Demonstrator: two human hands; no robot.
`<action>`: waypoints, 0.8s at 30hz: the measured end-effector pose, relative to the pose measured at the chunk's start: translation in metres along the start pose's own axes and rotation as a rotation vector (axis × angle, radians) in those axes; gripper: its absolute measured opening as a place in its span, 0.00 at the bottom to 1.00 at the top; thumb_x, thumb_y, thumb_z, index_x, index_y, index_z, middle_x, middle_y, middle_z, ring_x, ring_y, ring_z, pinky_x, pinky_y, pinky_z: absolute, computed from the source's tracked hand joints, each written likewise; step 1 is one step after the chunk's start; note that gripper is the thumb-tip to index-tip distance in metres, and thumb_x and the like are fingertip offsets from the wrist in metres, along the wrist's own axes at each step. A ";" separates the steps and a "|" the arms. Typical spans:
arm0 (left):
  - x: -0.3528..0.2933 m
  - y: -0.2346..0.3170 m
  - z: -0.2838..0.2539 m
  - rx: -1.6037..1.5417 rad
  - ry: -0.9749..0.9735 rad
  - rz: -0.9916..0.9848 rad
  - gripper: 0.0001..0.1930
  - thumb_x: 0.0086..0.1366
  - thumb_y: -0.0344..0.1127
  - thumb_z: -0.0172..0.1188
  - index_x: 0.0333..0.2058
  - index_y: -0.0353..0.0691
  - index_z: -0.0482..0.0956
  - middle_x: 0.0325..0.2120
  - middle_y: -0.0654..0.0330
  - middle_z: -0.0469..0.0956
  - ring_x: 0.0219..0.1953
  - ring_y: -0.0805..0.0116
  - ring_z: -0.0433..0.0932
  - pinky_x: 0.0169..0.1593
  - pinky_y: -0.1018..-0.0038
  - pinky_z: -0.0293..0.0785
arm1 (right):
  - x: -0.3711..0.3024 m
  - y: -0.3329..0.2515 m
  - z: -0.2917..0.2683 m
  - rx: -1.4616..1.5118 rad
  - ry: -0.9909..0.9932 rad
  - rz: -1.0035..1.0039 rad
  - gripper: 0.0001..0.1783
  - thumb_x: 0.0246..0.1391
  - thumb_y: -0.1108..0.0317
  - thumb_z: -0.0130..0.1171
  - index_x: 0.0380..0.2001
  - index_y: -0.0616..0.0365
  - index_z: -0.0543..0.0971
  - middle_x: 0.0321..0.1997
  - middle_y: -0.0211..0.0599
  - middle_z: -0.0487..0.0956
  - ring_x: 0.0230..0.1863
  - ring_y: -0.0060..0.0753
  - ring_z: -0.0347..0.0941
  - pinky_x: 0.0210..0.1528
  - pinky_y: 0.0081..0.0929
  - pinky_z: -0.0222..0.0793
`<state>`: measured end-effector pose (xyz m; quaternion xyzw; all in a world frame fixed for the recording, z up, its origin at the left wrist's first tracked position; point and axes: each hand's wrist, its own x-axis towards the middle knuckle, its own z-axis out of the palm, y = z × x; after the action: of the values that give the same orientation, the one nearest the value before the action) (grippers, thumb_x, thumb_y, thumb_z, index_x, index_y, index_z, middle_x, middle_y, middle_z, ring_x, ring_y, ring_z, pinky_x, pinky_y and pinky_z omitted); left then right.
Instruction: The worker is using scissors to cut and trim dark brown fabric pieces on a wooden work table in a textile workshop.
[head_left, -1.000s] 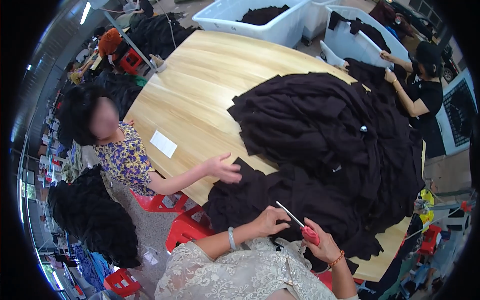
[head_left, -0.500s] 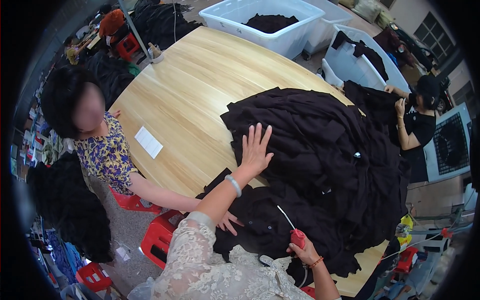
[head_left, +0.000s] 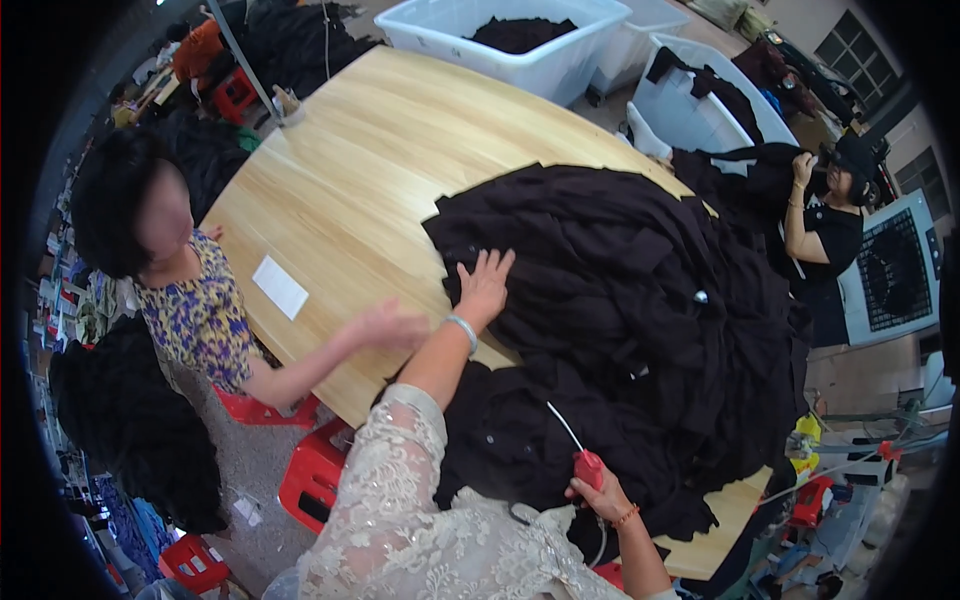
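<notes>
A big heap of black garments (head_left: 640, 270) covers the right side of the wooden table. My left hand (head_left: 485, 285) rests at the heap's left edge, its fingers stretched out over the cloth. Nearer to me, my right hand (head_left: 606, 497) is closed round a red-handled tool (head_left: 589, 470) with a thin white rod. That rod points up and left over a black garment (head_left: 500, 420) with a small button, spread in front of me.
A co-worker in a flowered top (head_left: 195, 330) sits at the left, one arm reaching toward my forearm. Another person (head_left: 830, 225) at the right holds up black cloth. White paper (head_left: 280, 287) lies on the table (head_left: 400, 130). Beyond stand plastic bins (head_left: 540, 65); red stools (head_left: 312, 470) stand left.
My left hand has gone from lying on the table-side cloth to the heap's edge with fingers closer together. The co-worker's hand has lifted off the near garment. The right-hand person has raised the cloth.
</notes>
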<state>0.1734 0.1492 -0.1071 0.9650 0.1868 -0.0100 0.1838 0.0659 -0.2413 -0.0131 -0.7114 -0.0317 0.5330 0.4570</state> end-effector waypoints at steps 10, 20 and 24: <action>-0.185 0.020 -0.092 -0.678 -0.170 0.498 0.12 0.53 0.33 0.66 0.37 0.36 0.79 0.35 0.57 0.79 0.40 0.60 0.76 0.46 0.69 0.71 | -0.019 -0.008 0.006 0.021 0.120 -0.092 0.29 0.57 0.66 0.57 0.61 0.55 0.63 0.32 0.29 0.79 0.33 0.19 0.76 0.28 0.17 0.71; -0.259 0.003 -0.060 -0.497 -0.126 0.182 0.16 0.45 0.30 0.70 0.35 0.40 0.80 0.29 0.60 0.76 0.43 0.59 0.71 0.48 0.65 0.64 | -0.038 -0.014 0.013 -0.149 0.112 -0.171 0.29 0.56 0.69 0.57 0.61 0.56 0.64 0.35 0.34 0.81 0.36 0.23 0.78 0.40 0.23 0.73; -0.256 0.002 -0.054 -0.495 -0.096 0.324 0.13 0.45 0.30 0.70 0.32 0.40 0.81 0.28 0.61 0.76 0.43 0.60 0.71 0.47 0.66 0.64 | -0.049 -0.025 0.014 -0.239 0.151 -0.205 0.30 0.54 0.70 0.59 0.61 0.54 0.65 0.41 0.41 0.80 0.41 0.33 0.80 0.46 0.28 0.72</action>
<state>-0.0665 0.0751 -0.0333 0.9066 0.0181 0.0199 0.4212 0.0448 -0.2442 0.0399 -0.7916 -0.1329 0.4210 0.4225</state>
